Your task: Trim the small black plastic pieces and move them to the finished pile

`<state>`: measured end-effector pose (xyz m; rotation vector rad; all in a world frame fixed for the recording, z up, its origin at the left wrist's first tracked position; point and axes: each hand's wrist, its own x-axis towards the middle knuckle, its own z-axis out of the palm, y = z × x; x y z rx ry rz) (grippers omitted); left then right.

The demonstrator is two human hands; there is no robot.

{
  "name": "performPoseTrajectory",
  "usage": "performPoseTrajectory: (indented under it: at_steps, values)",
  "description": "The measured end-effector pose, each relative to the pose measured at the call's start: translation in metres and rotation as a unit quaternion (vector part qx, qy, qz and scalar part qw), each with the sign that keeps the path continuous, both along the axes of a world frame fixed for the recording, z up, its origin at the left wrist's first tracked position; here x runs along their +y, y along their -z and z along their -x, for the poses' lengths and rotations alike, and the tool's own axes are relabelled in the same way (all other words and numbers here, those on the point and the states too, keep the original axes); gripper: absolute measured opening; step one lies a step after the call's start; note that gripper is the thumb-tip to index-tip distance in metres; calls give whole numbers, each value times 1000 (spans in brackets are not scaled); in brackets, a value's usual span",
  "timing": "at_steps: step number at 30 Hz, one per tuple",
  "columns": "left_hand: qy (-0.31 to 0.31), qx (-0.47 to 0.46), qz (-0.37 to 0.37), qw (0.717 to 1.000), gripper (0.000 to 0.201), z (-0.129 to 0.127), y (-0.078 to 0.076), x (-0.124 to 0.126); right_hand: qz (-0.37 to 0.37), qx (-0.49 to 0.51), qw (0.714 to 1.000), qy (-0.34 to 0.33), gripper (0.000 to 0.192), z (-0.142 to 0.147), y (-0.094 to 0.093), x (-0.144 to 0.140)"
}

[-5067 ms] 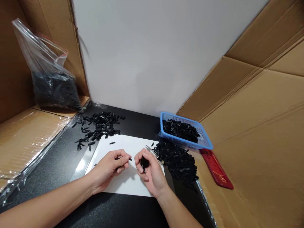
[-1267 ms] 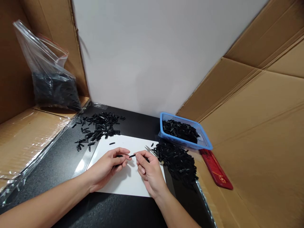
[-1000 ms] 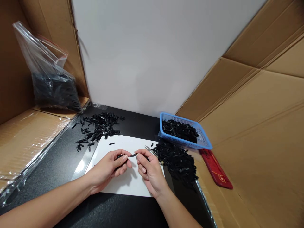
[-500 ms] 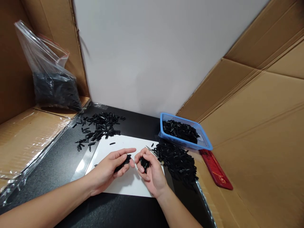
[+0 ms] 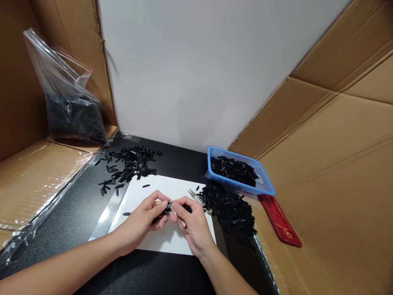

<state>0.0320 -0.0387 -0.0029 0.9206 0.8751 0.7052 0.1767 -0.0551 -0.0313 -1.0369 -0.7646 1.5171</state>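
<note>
From where I stood, the left hand held slim black pieces, seemingly lengthwise toward two o'clock; the right hand, cupping more dark pieces, touched them from three o'clock.

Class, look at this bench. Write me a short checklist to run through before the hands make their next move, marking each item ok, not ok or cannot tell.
1. Left hand holding slender black pieces: ok.
2. Number of pieces held counted: cannot tell; fingers hide some.
3. Flat white rectangular sheet free of stray pieces: not ok; a few lie on it.
4. Silver metal scissors clear of the large black heap: not ok; they lie at its edge.
5. Blue perforated plastic basket containing its black contents: ok; none hang over the rim.
6. Clear plastic bag sealed: cannot tell.
</note>
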Motion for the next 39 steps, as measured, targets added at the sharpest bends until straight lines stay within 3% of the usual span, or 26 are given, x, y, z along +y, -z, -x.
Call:
performPoseTrajectory:
  at_steps: [7, 16, 25, 32, 39]
  values:
    - [-53, 2, 30, 998, 26, 4, 3, 10, 39, 44, 998, 25, 29, -5, 0, 3]
    - [-75, 5, 51, 996, 29, 7, 8, 12, 22, 82, 996, -1, 24, -8, 0, 2]
    - [-71, -11, 59, 996, 36, 4, 7, 11, 22, 118, 993, -8, 21, -7, 0, 3]
    - [-69, -11, 62, 996, 39, 2, 8, 9, 40, 91, 994, -46, 34, 0, 0, -1]
    - [-47, 12, 17, 999, 33, 2, 10, 6, 33, 69, 997, -23, 35, 2, 4, -2]
